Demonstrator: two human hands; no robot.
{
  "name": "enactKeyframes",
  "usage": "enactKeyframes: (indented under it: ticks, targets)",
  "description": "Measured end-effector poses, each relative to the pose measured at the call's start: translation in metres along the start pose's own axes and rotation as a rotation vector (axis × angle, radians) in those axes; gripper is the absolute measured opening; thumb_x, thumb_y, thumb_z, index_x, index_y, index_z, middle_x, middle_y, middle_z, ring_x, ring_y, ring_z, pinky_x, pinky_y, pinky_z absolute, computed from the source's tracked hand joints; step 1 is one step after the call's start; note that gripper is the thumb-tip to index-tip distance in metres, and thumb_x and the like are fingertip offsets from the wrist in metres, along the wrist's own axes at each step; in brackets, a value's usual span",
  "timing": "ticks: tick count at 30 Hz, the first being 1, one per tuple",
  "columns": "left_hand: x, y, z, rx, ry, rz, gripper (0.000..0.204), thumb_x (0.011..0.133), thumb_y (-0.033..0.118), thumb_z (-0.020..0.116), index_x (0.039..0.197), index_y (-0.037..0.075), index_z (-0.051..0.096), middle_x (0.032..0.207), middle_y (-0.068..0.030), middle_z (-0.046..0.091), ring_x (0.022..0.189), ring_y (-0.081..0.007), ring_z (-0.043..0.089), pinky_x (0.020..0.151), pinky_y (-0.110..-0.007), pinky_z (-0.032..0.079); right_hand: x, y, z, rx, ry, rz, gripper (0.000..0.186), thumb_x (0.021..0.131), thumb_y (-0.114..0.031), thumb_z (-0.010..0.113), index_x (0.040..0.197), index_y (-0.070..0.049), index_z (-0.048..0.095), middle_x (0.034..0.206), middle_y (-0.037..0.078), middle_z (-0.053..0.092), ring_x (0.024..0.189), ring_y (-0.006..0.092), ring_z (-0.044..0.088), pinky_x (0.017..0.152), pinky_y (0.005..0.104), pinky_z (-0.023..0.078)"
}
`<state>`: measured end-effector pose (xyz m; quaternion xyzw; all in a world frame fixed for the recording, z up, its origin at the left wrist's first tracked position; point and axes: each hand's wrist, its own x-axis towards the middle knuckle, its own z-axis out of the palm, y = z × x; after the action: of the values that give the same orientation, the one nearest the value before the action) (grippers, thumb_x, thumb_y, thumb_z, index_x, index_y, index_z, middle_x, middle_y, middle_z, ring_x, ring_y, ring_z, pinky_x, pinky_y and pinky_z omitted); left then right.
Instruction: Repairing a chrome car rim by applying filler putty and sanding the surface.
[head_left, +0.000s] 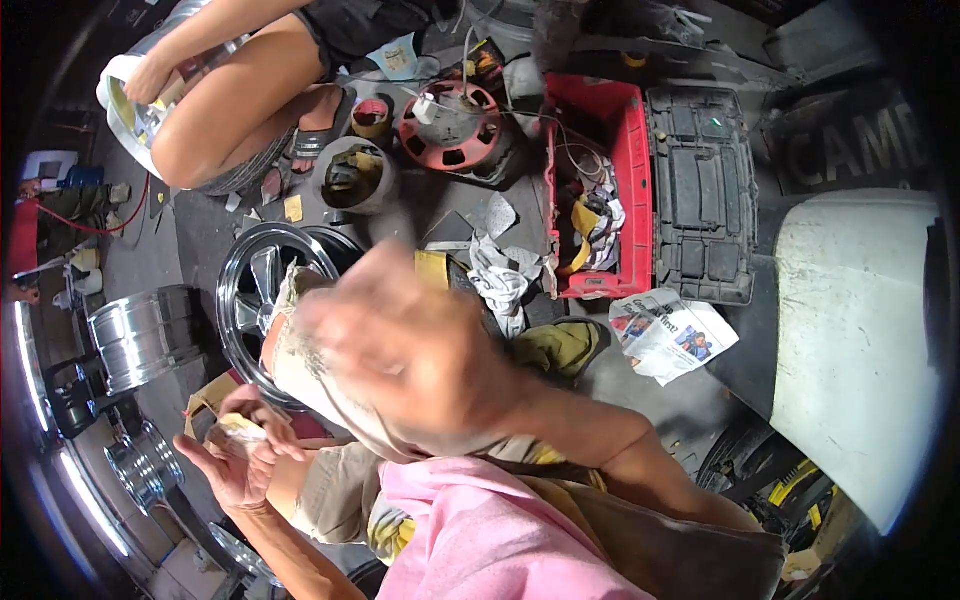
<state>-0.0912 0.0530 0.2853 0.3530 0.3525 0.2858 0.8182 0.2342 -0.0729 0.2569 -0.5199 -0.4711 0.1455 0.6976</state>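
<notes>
My left hand [240, 470] is turned palm up at the lower left, its thumb stretched out. Its curled fingers hold a small pale yellow and white piece [240, 430], perhaps folded sandpaper or paper. My right hand [400, 350] is raised in the middle, smeared by motion, so its fingers and anything in them cannot be made out. Beyond my hands, next to my bent knee, leans a chrome spoked wheel rim [228, 310]; my leg and right hand hide part of it. A pink cloth [490, 530] lies across my lap.
A co-worker's hand [150, 80] reaches into a wheel at the top left. Ahead are a bucket [385, 190], a red cable reel [410, 125], a red toolbox [640, 180] with its black lid [700, 190], rags [500, 280] and newspaper [660, 345]. More rims [145, 335] stand left; a white panel [850, 330] is right.
</notes>
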Motion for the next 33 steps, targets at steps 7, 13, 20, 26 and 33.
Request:
enactKeyframes:
  ticks: [7,13,20,26,33]
  targets:
    - [0.015,0.016,-0.008,0.31,0.302,0.025,0.091,0.103,0.072,0.041,0.155,-0.001,0.04,0.112,-0.0115,0.066,0.098,-0.0257,0.072,0.087,-0.04,0.065,-0.096,0.293,-0.073,-0.64,-0.087,0.504,0.018,0.092,-0.024,0.07,0.094,-0.007,0.075,0.094,0.019,0.07,0.089,0.0422,0.069,0.079,0.0506,0.055]
    - [0.01,0.056,-0.083,0.53,0.413,0.012,0.087,0.104,0.072,0.04,0.154,0.0,0.042,0.113,-0.0081,0.064,0.101,-0.0218,0.068,0.089,-0.034,0.056,-0.145,0.352,-0.021,-0.986,-0.383,0.587,0.021,0.081,-0.019,0.08,0.1,-0.009,0.078,0.112,0.013,0.065,0.113,0.035,0.063,0.095,0.0492,0.051]
    - [0.004,0.058,-0.164,0.472,0.654,0.081,0.072,0.107,0.065,0.043,0.141,0.003,0.055,0.102,-0.0029,0.066,0.091,-0.015,0.069,0.082,-0.028,0.057,-0.16,0.367,-0.028,-1.019,-0.434,0.374,0.021,0.075,-0.015,0.079,0.095,-0.01,0.076,0.109,0.012,0.06,0.111,0.0326,0.059,0.093,0.0482,0.047]
    - [0.01,0.044,-0.191,0.395,0.705,0.127,0.058,0.107,0.058,0.052,0.127,0.005,0.062,0.098,-0.0031,0.069,0.079,-0.017,0.07,0.068,-0.03,0.059,-0.163,0.371,-0.021,-1.106,-0.429,0.376,0.023,0.074,-0.014,0.077,0.096,-0.007,0.075,0.113,0.014,0.061,0.114,0.0347,0.057,0.096,0.0484,0.046]
    - [0.029,0.035,-0.209,0.502,0.595,-0.016,0.054,0.106,0.059,0.052,0.126,0.009,0.062,0.098,-0.0004,0.068,0.083,-0.0142,0.071,0.069,-0.026,0.059,-0.196,0.444,-0.046,-1.03,-0.477,0.654,0.031,0.081,-0.014,0.07,0.11,-0.002,0.069,0.115,0.03,0.066,0.112,0.0481,0.063,0.097,0.0556,0.05]
